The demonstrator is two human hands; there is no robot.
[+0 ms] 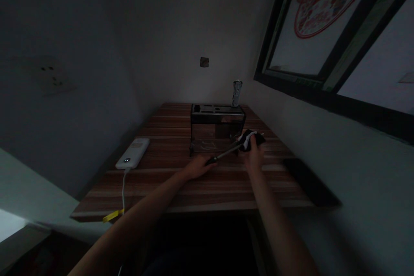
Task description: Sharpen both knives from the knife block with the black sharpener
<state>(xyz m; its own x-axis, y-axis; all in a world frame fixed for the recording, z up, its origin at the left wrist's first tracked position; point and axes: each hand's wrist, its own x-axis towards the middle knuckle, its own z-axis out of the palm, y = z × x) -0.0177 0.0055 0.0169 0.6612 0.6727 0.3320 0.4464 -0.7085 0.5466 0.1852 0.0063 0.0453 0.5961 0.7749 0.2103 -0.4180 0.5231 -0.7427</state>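
Note:
My left hand (198, 167) is closed round the black handle of a long thin metal tool (227, 152), perhaps a knife or a sharpening steel. The tool slants up to the right, toward my other hand. There my right hand (254, 151) grips a crumpled black and white cloth (247, 140), which covers the tool's far end. Just behind both hands stands a slotted rack (218, 114) with a dark top and see-through sides, like a knife block. Out of its top right rises a shiny silver piece (237, 93). Dim light hides fine detail.
A white power bank (133, 153) with a white cable (123, 189) and yellow tag (112, 216) lies on the left of the wooden table (155, 189). A flat black object (310, 181) rests at the right edge. Walls enclose the back and sides; a framed window (291, 78) is at right.

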